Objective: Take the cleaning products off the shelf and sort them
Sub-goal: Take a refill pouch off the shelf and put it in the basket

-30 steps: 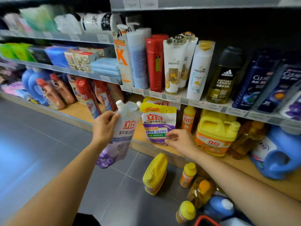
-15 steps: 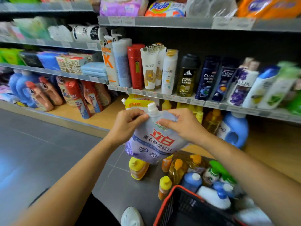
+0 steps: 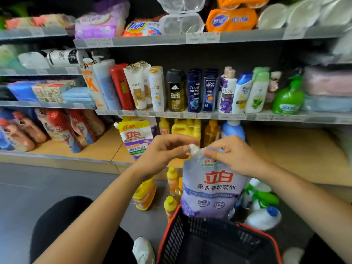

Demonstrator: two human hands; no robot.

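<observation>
Grey tiled shop floor (image 3: 57,187), underfoot.

Nearest: black mesh basket with a red rim (image 3: 171,235), just below your work.

Task's thing: pale purple soft plastic refill pouch (image 3: 211,189), off the shelf, hanging upright with its lower edge just above the basket's far rim.

Hands: your right hand (image 3: 234,157) grips the pouch's neck, fingers curled. Your left hand (image 3: 162,155) pinches the white screw cap (image 3: 194,150) between thumb and fingertips. They are close together, both clamped on the one pouch.

Step in hand, as I judge it: sorting, with the pouch taken down and not yet placed.

Next move: lower it to its group. Whether that is the basket or the yellow plastic bottles (image 3: 144,195) on the floor, I cannot tell.

Beyond: yellow-topped pouch (image 3: 135,138) on the wooden bottom shelf (image 3: 99,149).
</observation>
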